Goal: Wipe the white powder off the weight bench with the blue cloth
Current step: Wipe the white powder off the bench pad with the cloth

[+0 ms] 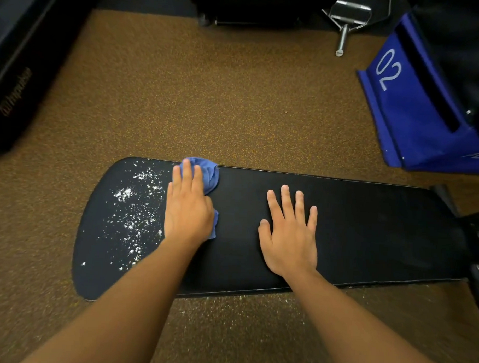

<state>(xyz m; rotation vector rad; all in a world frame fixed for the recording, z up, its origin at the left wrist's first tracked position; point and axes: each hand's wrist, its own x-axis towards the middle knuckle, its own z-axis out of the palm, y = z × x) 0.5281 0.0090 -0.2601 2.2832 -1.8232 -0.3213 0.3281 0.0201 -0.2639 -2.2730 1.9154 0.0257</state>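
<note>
Left hand [188,206] flat, pressed blue cloth [210,175] onto weight bench [367,226], mid-wipe beside white powder [134,204]; right hand [289,232] open, braced. Next: likely sweep leftward.

blue cloth [206,174], black bench [353,226], white powder [134,218].

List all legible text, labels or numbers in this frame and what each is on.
"02": white digits on the blue box at upper right, reading sideways.
"Impulse", preceded by a small logo: faint lettering on the black equipment at far left, rotated; the reading is uncertain because of blur.
White marks at the blue box's lower right edge: cut off, unreadable.
Nothing readable on the weight bench or the blue cloth.
</note>
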